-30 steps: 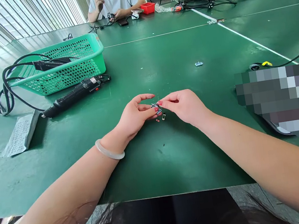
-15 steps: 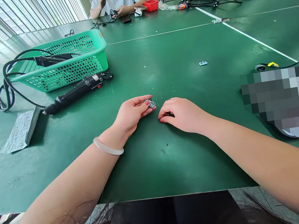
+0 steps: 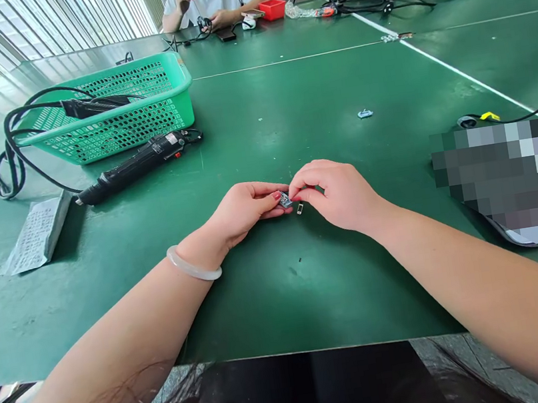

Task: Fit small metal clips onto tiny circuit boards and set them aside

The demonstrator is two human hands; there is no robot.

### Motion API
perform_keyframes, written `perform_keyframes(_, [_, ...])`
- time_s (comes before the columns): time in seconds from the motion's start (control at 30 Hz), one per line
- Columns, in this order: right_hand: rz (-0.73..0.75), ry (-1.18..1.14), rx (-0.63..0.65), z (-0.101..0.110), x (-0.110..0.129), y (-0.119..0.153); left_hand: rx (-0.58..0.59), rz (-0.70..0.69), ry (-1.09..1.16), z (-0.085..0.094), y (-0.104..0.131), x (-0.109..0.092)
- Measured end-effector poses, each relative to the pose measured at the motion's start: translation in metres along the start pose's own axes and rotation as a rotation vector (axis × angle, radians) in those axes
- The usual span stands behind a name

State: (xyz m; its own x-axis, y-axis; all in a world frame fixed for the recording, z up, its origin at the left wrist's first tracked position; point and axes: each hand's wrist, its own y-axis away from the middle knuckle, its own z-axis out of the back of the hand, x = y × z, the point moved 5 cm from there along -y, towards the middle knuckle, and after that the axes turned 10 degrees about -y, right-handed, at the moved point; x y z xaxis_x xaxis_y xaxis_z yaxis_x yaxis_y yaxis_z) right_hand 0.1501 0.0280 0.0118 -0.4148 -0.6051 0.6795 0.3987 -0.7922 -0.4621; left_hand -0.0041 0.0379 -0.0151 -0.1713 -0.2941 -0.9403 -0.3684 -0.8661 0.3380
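Observation:
My left hand point(image 3: 245, 210) is closed, pinching a small blue-grey part with fine detail point(image 3: 285, 200) between thumb and fingers, a little above the table. Its exact kind is too small to make out. My right hand point(image 3: 335, 191) meets it from the right, thumb and forefinger pressed together at the part's edge. Whatever those fingertips hold is hidden. Just under them is a tiny rectangular frame-like piece point(image 3: 300, 209), pale with a dark outline. Farther off on the green table point(image 3: 262, 290) lies a similar small blue-grey part point(image 3: 365, 114).
To the left lie a black electric screwdriver point(image 3: 137, 168), a green basket point(image 3: 136, 123) with a cable and black adapter, and a folded paper pad point(image 3: 39, 236). A blurred-out object point(image 3: 514, 185) is at the right. Across the table sits a person point(image 3: 213, 1) near a red box point(image 3: 272, 10).
My right hand has moved up and left to the part in my left hand, which has shifted slightly right and down. The tiny rectangular piece now shows beneath my right fingertips.

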Motion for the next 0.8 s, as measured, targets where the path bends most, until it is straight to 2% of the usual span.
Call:
perform_keyframes(0.2, [0.146,-0.009,0.001,-0.0009,0.0067,0.0012,0.102,-0.020,0.003,-0.0016,-0.0012,0.0024])
perform_keyframes(0.53, [0.212,-0.004,-0.014,0.0002,0.0089,0.0028,0.135,-0.029,-0.021,-0.0014,-0.0022,0.0027])
perform_keyframes(0.8, [0.193,-0.010,0.000,0.0011,0.0079,0.0027,0.118,-0.033,-0.026,-0.0004,-0.0017,0.0031])
